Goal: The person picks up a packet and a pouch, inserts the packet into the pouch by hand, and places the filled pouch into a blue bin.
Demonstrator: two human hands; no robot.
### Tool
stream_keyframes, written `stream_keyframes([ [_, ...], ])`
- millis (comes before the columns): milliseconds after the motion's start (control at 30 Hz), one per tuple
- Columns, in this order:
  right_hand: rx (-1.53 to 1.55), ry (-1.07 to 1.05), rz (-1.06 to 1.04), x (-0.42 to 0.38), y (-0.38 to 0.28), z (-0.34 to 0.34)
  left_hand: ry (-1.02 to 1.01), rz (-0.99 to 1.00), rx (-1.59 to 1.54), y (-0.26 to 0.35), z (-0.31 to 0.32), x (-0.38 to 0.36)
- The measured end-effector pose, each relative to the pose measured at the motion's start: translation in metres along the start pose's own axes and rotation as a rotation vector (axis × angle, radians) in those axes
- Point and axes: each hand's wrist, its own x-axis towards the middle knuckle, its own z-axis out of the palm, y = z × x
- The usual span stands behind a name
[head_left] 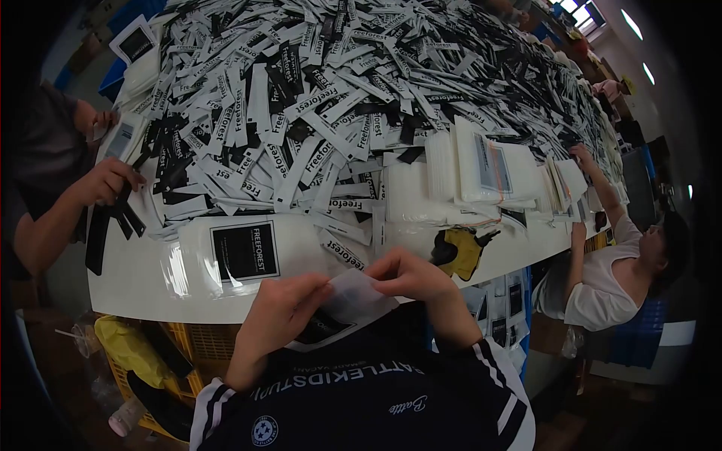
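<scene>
Both hands are closed on a translucent plastic bag (pixel 356 295) close to my chest, beyond the table's near edge. My left hand (pixel 282 312) pinches its left side, while my right hand (pixel 418 283) grips the opposite side near the top. A dark printed panel shows on the lower part of the bag. Just past my left hand lies a stack of clear bags (pixel 301 242) with a black FREEFOREST label (pixel 245 252). A yellow and black item (pixel 459 252), perhaps a glove or pouch, rests by my right hand.
A huge heap of black and white Freeforest packets (pixel 316 98) covers the table (pixel 135 282). Banded bag stacks (pixel 481 169) stand at right. Co-workers handle packets at left (pixel 109 180) and bags at right (pixel 590 169). Yellow crates (pixel 214 342) sit below the table.
</scene>
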Motion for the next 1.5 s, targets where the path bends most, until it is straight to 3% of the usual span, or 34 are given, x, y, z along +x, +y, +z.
stream_keyframes([
  [100,0.068,-0.020,0.023,0.020,0.006,0.011,0.024,-0.004,0.051,0.006,0.002,0.003],
  [167,-0.241,0.023,0.123,0.029,0.014,0.019,0.028,-0.018,0.073,0.008,0.003,0.004],
  [300,-0.217,0.033,0.030,0.023,0.007,0.023,-0.049,-0.086,0.088,0.006,-0.004,0.003],
  [367,0.264,0.268,-0.052,0.016,0.001,0.023,-0.063,-0.136,0.049,0.003,-0.008,0.001],
  [400,0.261,0.269,-0.055,0.013,-0.001,0.028,0.004,-0.196,-0.031,0.000,-0.006,0.000],
  [467,0.037,0.373,-0.260,0.007,0.001,0.043,0.061,-0.258,-0.114,0.000,-0.003,0.001],
  [500,-0.169,0.375,-0.231,0.005,0.003,0.046,0.058,-0.178,-0.171,0.004,0.000,0.005],
  [533,-0.164,0.387,-0.230,0.004,0.004,0.047,0.054,-0.098,-0.229,0.007,0.004,0.008],
  [600,-0.428,0.452,-0.463,0.005,0.004,0.047,0.124,-0.003,-0.078,0.009,0.013,0.007],
  [667,-0.430,0.504,-0.489,0.000,0.001,0.049,0.212,0.089,0.080,0.009,0.019,0.007],
  [733,-0.433,0.543,-0.522,-0.006,-0.007,0.047,0.114,0.115,0.055,0.005,0.020,0.008],
  [800,-0.513,0.610,-0.417,-0.030,-0.020,0.035,0.073,0.065,-0.015,0.008,0.017,0.009],
  [867,-0.651,0.427,-0.312,-0.073,-0.033,0.003,0.029,0.014,-0.093,0.002,0.015,0.006],
  [900,-0.653,0.425,-0.308,-0.085,-0.042,-0.001,0.115,-0.016,0.019,-0.012,0.015,0.000],
  [967,-1.068,0.196,0.115,-0.099,-0.059,-0.001,0.253,-0.019,0.235,-0.030,0.016,-0.006],
  [1033,-1.083,0.191,0.120,-0.076,-0.054,0.000,0.306,0.022,0.328,-0.044,0.025,-0.012],
  [1100,-1.077,0.335,-0.080,-0.034,-0.045,0.002,0.362,0.065,0.423,-0.044,0.030,-0.010],
  [1167,-1.101,0.413,-0.299,0.019,-0.018,-0.005,0.373,-0.050,0.610,-0.037,0.033,-0.004],
  [1233,-1.349,0.538,-0.556,0.067,-0.001,-0.009,0.355,-0.099,0.641,-0.043,0.033,-0.007],
  [1467,-1.467,0.488,-0.413,0.098,-0.004,-0.014,0.333,-0.222,0.604,-0.041,0.019,-0.026],
  [1500,-1.441,0.482,-0.313,0.095,-0.011,-0.017,0.339,-0.222,0.605,-0.042,0.017,-0.025],
])
